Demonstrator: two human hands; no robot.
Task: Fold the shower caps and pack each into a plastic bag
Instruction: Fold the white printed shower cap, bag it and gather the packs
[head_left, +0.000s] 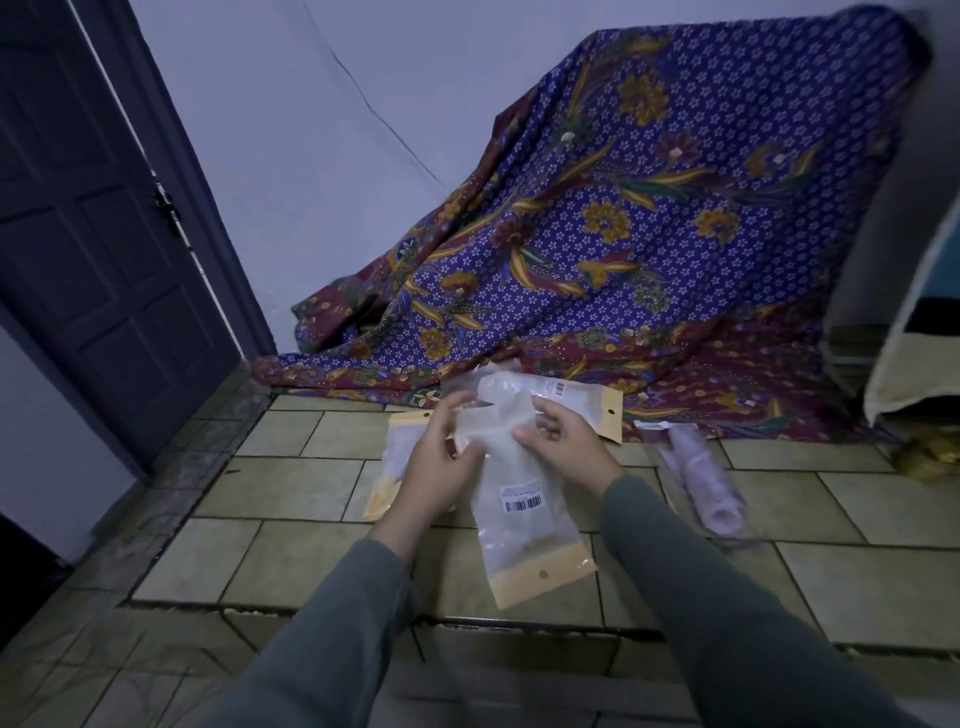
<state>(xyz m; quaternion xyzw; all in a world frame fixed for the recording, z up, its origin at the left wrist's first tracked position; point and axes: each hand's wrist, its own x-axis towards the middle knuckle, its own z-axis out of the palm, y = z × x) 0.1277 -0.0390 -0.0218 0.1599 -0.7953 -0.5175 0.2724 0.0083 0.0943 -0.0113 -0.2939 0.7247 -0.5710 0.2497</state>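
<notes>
Mid-task: your left hand and right hand grip a clear, yellow-headered plastic bag; a rolled pale-lilac shower cap lies unpacked on the floor.

Held bag between floor bags; cloth behind.

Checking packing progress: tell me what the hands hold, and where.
Both hands, left and right, hold one plastic bag by its open upper end.
</notes>
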